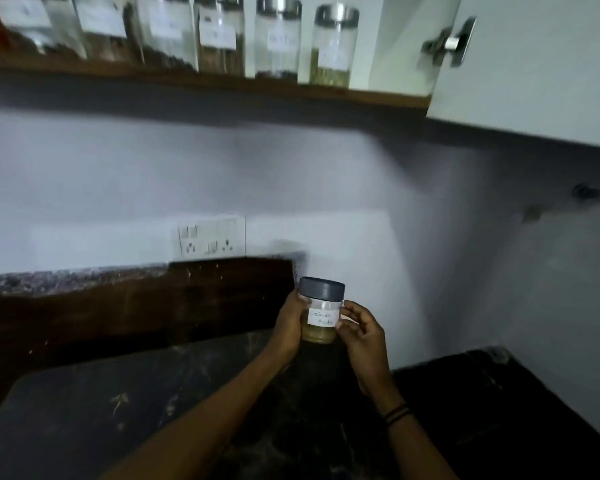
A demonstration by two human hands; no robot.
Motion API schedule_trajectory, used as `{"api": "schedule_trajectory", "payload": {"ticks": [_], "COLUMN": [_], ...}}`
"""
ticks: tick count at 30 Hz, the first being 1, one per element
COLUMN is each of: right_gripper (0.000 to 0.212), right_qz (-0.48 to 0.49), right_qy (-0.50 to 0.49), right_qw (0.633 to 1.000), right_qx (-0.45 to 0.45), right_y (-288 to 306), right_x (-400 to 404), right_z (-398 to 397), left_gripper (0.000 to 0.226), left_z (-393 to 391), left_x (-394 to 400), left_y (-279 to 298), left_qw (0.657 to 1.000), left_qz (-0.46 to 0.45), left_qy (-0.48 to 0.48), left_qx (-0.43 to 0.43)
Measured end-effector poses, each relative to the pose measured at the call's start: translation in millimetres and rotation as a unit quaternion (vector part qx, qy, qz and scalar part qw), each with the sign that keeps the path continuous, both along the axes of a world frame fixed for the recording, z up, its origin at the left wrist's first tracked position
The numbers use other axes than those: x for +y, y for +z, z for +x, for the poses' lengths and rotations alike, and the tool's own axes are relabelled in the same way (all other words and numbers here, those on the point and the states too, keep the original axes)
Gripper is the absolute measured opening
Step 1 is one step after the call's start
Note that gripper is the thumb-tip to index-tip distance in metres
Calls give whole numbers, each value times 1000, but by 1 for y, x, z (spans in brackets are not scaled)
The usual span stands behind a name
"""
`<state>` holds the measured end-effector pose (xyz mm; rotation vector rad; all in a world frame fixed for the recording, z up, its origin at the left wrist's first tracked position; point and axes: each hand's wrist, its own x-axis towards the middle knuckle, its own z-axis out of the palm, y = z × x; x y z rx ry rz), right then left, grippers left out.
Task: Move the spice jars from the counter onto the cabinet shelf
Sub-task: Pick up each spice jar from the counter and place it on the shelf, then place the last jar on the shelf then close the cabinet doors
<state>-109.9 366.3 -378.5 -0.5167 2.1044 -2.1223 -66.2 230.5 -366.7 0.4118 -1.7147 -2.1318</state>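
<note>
Left hand [289, 323] wraps the left side of the spice jar [321, 311], fingers curled behind it. Right hand [361, 329] pinches the right side at label height, thumb and fingertips on the wall. Both hands grasp the jar; neither is free.

Jar is held up in the air above the dark counter [118, 393], near the wall, well below the shelf.

Jar stands upright: grey lid [322, 287] on top, long axis vertical, white handwritten label facing the viewer. Clear wall, yellowish-brown powder filling the lower part.

Judgement: light, rigid, smooth-sided, so likely a little slippery; whether glass or plastic I cannot tell. Best hold is round the body below the lid, not by the lid alone.

Far above, the cabinet shelf [222, 83] carries a row of taller steel-capped jars [331, 46]; the cabinet door [534, 64] hangs at right.
</note>
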Motion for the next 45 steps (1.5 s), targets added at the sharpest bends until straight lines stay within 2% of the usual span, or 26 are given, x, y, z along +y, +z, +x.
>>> {"api": "schedule_trajectory", "payload": {"ticks": [3,7,11,16,21,26,28,31,35,37,42,45], "right_gripper": [39,34,27,30,35,32,32,35,36,35,28,36], "right_qz": [-35,-77,-101,-130,-116,-82,-75,-52,-12,8,73,122], "right_qy": [-23,-58,-89,-106,-126,-131,-129,-134,-140,-143,-136,-99], "right_qw": [997,987,973,956,940,938,944,948,950,948,939,935], "right_qx": [57,126,188,243,295,311,295,283,280,286,308,317], "right_y": [61,140,210,273,320,358,363,367,369,372,376,374], "right_x": [-2,-3,-3,-5,-12,-24,-29,-37,-48,-53,-59,-56], "right_z": [-27,-55,-74,-87,-109,-144,-160,-181,-205,-212,-221,-218], "left_gripper": [48,40,43,36,28,46,44,37,44,54,98,102], "left_z": [-27,-57,-77,-93,-115,-143,-154,-170,-192,-199,-209,-207], "left_x": [-4,-4,-2,5,9,5,3,-1,-6,-9,-10,-8], "left_y": [61,139,209,277,329,362,370,376,380,381,389,392], "left_qw": [996,985,956,932,908,888,882,885,890,892,903,897], "left_qz": [-72,-138,-234,-251,-291,-380,-413,-431,-439,-440,-429,-441], "left_qy": [-19,18,63,125,163,169,158,130,93,90,31,17], "left_qx": [45,98,165,228,254,198,164,116,74,56,0,-25]}}
